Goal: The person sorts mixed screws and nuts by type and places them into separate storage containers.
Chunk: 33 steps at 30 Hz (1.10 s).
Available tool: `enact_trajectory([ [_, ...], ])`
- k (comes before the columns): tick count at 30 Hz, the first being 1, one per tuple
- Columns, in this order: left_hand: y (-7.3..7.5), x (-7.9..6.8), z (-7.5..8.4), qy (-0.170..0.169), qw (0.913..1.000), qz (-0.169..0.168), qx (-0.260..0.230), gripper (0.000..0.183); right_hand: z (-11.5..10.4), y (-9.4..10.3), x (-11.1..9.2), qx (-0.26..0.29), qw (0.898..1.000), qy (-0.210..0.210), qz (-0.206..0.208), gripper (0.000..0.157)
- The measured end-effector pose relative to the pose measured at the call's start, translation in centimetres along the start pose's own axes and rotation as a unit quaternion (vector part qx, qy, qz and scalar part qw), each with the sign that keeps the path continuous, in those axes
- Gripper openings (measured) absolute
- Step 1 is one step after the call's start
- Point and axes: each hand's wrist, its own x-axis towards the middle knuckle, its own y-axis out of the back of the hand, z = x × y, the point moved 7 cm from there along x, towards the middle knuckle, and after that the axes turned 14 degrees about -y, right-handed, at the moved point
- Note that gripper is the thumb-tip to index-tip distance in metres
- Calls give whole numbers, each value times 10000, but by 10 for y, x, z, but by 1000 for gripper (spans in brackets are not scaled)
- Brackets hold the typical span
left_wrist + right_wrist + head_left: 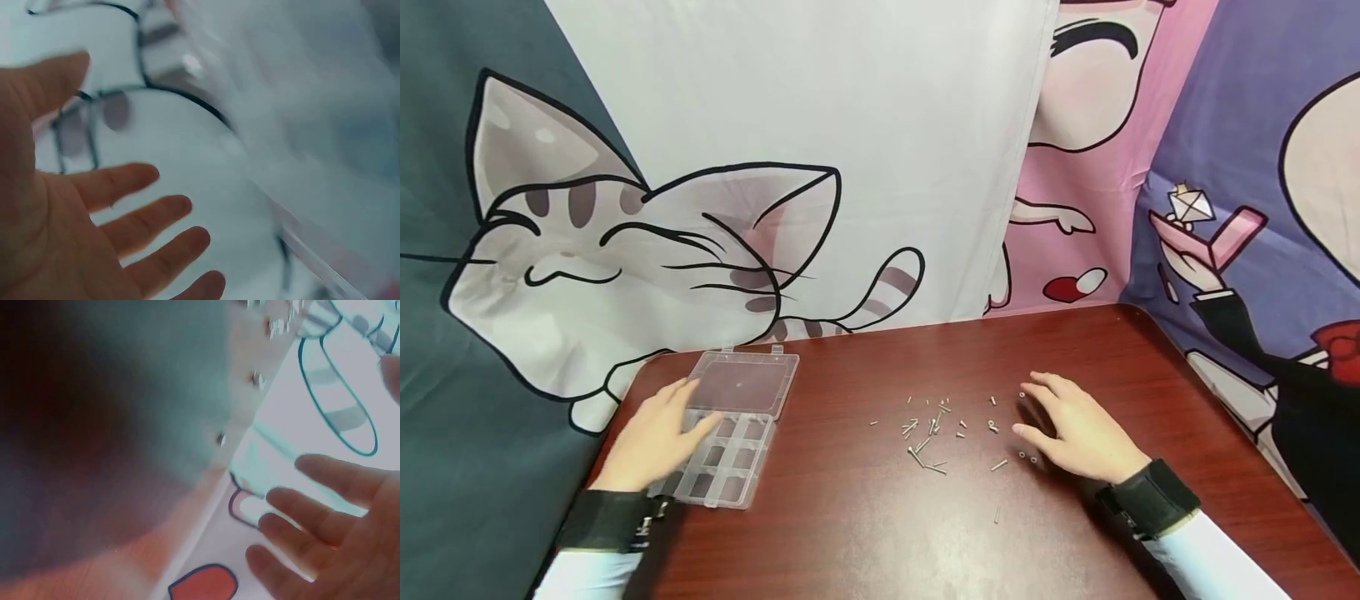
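My left hand (651, 437) hovers over a clear plastic compartment box (748, 493), its fingers spread and holding nothing. The box lies with its lid (737, 383) laid back on the table's left side. Extended, apart fingers (156, 212) show in the left wrist view, beside the blurred box. On the other side, my right hand (1082, 429) is held above the table with nothing in it, thumb and fingers apart. Loose screws (916, 457) lie scattered to its left, and small nuts (1022, 455) sit close by its thumb. Relaxed fingers (300, 519) appear in the right wrist view.
The reddish-brown wooden table (820, 542) has a rounded far right corner. A cloth (880, 125) printed with a cartoon cat hangs behind it, joined by pink and purple printed sections along the right. One single thin screw (997, 515) lies nearer the front.
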Motion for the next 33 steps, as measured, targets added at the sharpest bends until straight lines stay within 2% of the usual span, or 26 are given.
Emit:
enact_trajectory([
  [3,-3,-20,-32,372,9993,-100,-26,77,-17,2,-10,90,9966,791,234,43],
  [6,-7,-36,-55,649,9977,-169,-34,65,-39,-1,-22,383,9862,1605,139,26],
  [9,-10,-45,-68,820,9964,-187,-124,52,-61,-8,-34,733,9710,2256,-298,24],
  [12,-13,-48,-75,917,9951,-238,-271,45,-78,-14,-45,1005,9535,2743,-738,28],
  [15,-16,-48,-78,1006,9938,-294,-357,43,-88,-18,-54,1027,9428,3061,-832,30],
  [18,-21,-49,-77,1014,9937,-195,-446,40,-92,-21,-58,849,9407,3211,-690,29],
  [22,-25,-51,-67,896,9939,58,-648,35,-93,-26,-58,609,9452,3144,-637,26],
  [28,-32,-52,-37,860,9899,51,-1125,38,-94,-29,-54,254,9553,2855,-724,27],
  [33,-41,-52,-9,897,9846,-89,-1498,50,-97,-34,-51,302,9608,2664,-709,34],
])
